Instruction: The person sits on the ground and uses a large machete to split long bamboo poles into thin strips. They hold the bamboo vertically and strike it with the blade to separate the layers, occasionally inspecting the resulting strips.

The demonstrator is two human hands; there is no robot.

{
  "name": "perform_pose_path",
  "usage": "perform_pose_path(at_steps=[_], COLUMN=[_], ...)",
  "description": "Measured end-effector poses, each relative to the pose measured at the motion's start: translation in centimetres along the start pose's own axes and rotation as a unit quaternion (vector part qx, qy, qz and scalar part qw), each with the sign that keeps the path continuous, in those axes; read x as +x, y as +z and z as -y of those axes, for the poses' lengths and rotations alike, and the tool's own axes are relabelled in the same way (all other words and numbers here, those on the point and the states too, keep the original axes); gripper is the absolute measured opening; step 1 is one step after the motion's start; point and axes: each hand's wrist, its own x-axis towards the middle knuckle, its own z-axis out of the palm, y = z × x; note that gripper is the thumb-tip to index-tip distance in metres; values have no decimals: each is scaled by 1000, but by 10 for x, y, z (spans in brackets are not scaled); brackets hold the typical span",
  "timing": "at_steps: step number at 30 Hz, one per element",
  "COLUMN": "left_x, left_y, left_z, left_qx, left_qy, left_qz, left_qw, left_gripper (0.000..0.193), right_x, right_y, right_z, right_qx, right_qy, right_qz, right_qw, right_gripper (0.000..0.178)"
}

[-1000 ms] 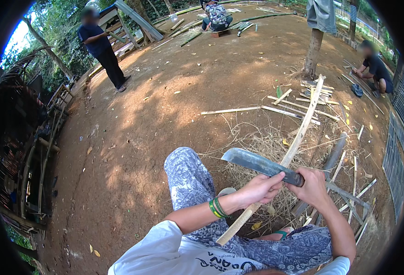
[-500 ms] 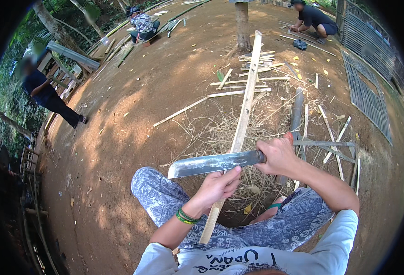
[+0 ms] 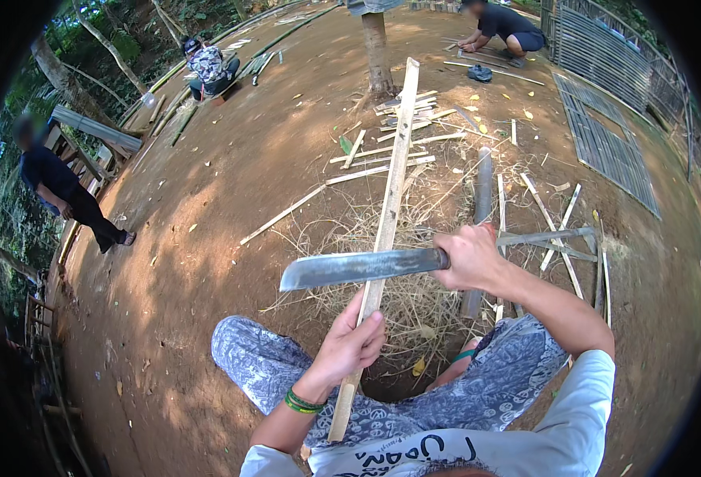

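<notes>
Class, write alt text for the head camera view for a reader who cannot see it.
A seated person's right hand holds a long machete across a bamboo slat gripped by the left hand. Shavings and cut strips litter the dirt ground; three other people work or stand beyond.

Outdoor bamboo-working yard: dirt ground (image 3: 207, 238), scattered bamboo strips (image 3: 382, 151), woven panels (image 3: 605, 143).

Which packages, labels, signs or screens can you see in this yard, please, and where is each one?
No packages, signs or screens show.
The only lettering is dark print on the person's white shirt, at the lower edge of the view, below the left hand gripping the bamboo slat and the right hand holding the machete.
</notes>
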Motion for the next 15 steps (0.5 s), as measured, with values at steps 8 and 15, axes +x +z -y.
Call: perform_pose_path(at_steps=[8,15], left_x=[-31,-34], left_y=[-5,-3], left_z=[9,6], left_qx=[0,-8], left_qy=[-41,-41], left_qz=[27,0], left_qw=[999,999], left_gripper=[55,55], right_x=[13,15], right_y=[-16,-7], right_z=[-37,-13], right_qx=[102,61], right_qy=[169,104], right_qz=[-41,17], right_qw=[980,993], right_gripper=[19,21])
